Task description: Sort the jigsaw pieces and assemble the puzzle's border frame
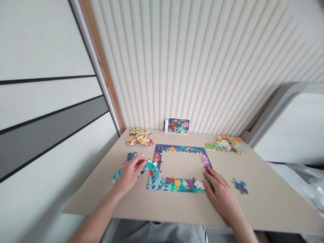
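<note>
On the table a puzzle border (174,185) is joined into a rectangle, with bare tabletop inside it. My left hand (131,172) pinches a teal puzzle piece (151,164) with a white figure on it, held at the border's left side. Beneath and beside that hand lie loose, dark blue, purple and teal puzzle pieces (116,176), partly hidden by it. My right hand (219,190) lies with fingers stretched out over the border's lower right corner and covers part of it. To its right, a blue puzzle piece (241,186) lies apart.
A picture card (177,126) leans upright at the back of the table (182,212). One heap of puzzle pieces (140,137) sits at the back left, and another pile of pieces (229,145) at the back right. A ribbed wall panel (174,67) stands behind.
</note>
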`<state>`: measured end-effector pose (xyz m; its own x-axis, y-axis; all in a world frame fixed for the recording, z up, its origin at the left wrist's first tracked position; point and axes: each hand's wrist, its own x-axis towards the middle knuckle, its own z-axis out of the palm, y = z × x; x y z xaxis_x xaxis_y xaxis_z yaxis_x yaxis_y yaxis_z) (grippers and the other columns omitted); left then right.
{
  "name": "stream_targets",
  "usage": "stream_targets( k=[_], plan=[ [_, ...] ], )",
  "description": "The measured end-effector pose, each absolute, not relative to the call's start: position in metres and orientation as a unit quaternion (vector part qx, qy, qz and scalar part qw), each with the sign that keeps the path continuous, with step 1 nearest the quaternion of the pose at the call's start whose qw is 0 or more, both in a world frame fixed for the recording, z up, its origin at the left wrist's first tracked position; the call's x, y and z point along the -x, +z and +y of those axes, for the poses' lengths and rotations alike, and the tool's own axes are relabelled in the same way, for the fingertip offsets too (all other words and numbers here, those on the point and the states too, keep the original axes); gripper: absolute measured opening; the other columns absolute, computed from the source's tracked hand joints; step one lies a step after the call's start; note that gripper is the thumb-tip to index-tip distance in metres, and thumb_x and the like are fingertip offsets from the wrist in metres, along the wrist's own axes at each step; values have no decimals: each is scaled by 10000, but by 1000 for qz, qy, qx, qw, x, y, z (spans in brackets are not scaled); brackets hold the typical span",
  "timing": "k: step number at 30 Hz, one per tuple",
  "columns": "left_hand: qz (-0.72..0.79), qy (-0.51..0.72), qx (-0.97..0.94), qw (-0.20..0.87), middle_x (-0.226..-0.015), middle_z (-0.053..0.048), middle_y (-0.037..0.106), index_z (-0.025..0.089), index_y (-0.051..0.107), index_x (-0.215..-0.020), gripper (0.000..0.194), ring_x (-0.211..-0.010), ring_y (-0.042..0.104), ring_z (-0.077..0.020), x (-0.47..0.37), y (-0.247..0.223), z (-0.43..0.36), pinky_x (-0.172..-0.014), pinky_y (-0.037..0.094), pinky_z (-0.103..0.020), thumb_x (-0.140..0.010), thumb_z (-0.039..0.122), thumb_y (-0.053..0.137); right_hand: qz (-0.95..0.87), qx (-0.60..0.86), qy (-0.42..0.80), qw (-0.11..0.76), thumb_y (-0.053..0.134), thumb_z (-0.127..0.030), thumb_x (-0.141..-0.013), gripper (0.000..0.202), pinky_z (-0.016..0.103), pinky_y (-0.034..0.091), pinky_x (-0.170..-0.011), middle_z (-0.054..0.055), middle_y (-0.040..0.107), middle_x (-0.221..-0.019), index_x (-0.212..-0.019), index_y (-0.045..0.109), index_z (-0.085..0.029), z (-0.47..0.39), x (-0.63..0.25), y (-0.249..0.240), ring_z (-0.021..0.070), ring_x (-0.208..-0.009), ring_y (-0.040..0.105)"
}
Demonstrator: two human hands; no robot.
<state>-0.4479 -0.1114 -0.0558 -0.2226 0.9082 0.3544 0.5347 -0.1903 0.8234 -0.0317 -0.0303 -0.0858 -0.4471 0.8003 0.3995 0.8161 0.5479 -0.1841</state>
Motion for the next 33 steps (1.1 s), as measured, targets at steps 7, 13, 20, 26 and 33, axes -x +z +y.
stream_targets(
  k=[7,13,20,26,33],
  plan=[
    [624,425,-628,188,-1022,-43,770,233,711,-1046,281,-921,717,-213,448,-37,-116,-864,546,-327,-1025,444,527,-853,469,-33,225,494,-464,-1036,467,554,420,-1193,130,541,-1545,-1400,638,-210,-24,27,-97,327,-1440,495],
    [595,428,-634,246,-1092,-46,769,246,727,-1122,261,-965,720,-216,440,-33,-117,-886,549,-328,-1010,412,561,-854,467,-37,227,496,-469,-1028,472,550,440,-1177,125,537,-1548,-1397,640,-214,-24,26,-96,336,-1434,499],
    [558,418,-653,295,-977,-28,775,233,743,-1081,238,-882,713,-197,425,-21,-87,-799,526,-286,-978,401,610,-849,468,-34,242,504,-463,-1022,454,565,448,-1162,128,546,-1535,-1378,653,-223,-25,28,-94,344,-1415,513],
    [517,426,-665,330,-1005,-53,779,207,739,-1055,244,-919,725,-206,405,-21,-55,-823,544,-295,-956,410,646,-860,423,20,284,489,-403,-1038,359,528,455,-1157,101,585,-1493,-1289,705,-266,-24,42,-74,312,-1390,539],
    [507,456,-652,331,-985,-60,777,193,720,-1052,237,-916,730,-212,389,-33,-45,-825,558,-309,-961,392,629,-887,322,211,255,504,-383,-1041,346,446,491,-1105,85,702,-1337,-1301,704,-273,3,111,-15,273,-1264,635]
  ],
)
